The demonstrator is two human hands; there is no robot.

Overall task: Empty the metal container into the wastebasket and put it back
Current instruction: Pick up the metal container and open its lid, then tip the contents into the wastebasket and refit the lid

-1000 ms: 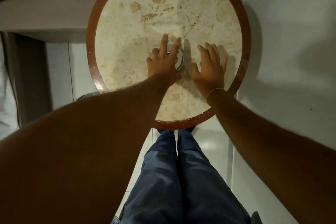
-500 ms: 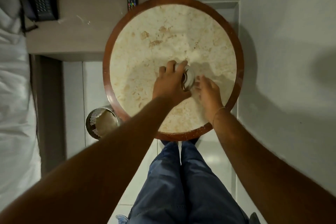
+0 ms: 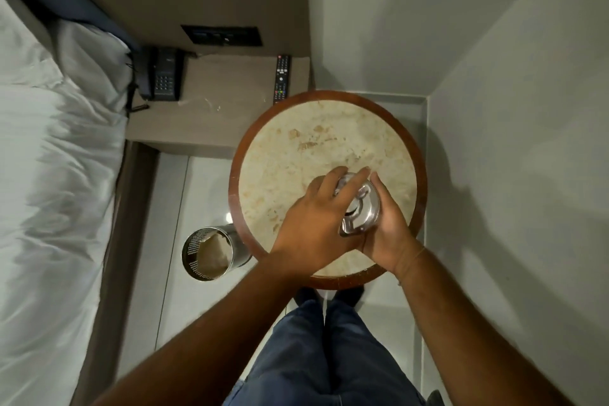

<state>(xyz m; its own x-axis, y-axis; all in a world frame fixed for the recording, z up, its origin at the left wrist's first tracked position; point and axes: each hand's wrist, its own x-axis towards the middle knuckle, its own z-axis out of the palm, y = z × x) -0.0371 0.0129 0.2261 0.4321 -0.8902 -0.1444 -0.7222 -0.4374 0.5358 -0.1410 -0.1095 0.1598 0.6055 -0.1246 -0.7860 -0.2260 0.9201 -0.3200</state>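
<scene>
Your two hands close around the metal container [image 3: 361, 208] above the round bench [image 3: 329, 148], a stone-topped disc with a red-brown wooden rim. Your left hand [image 3: 313, 224] wraps over the container from the left, fingers [image 3: 354, 180] curled across its far side, while your right hand [image 3: 389, 221] cups it from the right, the thumb lying along its edge. The container sits between both palms, its shiny lid and raised handle facing up toward the camera; whether its base touches the stone or hangs just above it cannot be told. The wastebasket [image 3: 212, 252], a perforated steel cylinder, stands on the pale tiled floor [image 3: 184, 306] just left of the bench, partly tucked under the rim, with a tan liner or paper showing inside. Your legs in blue trousers [image 3: 329, 356] stand at the near edge of the bench, dark shoes below the rim. Behind the bench a low nightstand [image 3: 214, 109] carries a black telephone [image 3: 163, 77] at its left end and a remote [image 3: 281, 77] at its right end, the remote's near tip hidden by the rim. A dark switch panel [image 3: 222, 35] is set in the brown wall above. A bed [image 3: 49, 175] with rumpled white sheets fills the left side, and plain grey walls [image 3: 494, 76] meet in a corner to the right.
</scene>
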